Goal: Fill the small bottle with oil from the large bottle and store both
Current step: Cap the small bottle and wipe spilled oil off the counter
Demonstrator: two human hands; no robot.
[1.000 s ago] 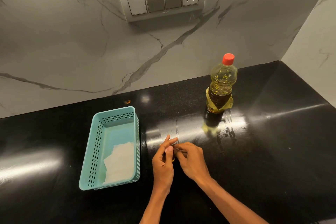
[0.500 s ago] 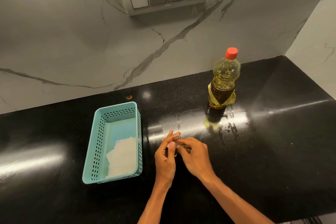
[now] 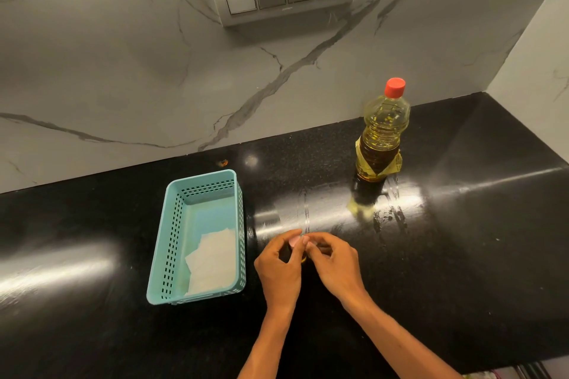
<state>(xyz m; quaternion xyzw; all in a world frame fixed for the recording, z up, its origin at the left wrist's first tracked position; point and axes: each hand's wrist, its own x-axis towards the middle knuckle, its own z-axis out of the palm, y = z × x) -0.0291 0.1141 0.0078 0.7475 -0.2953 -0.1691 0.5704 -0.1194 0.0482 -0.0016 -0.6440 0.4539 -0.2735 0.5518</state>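
The small bottle [image 3: 303,258] stands on the worktop [image 3: 462,255] just right of the basket [image 3: 172,224], almost hidden between the two hands. The left hand [image 3: 278,268] has its fingers curled round the bottle's side and the right hand [image 3: 334,266] pinches at its top, though I cannot tell whether a cap is going on or coming off. The large bottle [image 3: 381,138] stands upright well behind, its red cap [image 3: 394,87] on and oil inside. Neither bottle is in the basket, which holds only white paper [image 3: 212,261], so storing looks wholly left to do.
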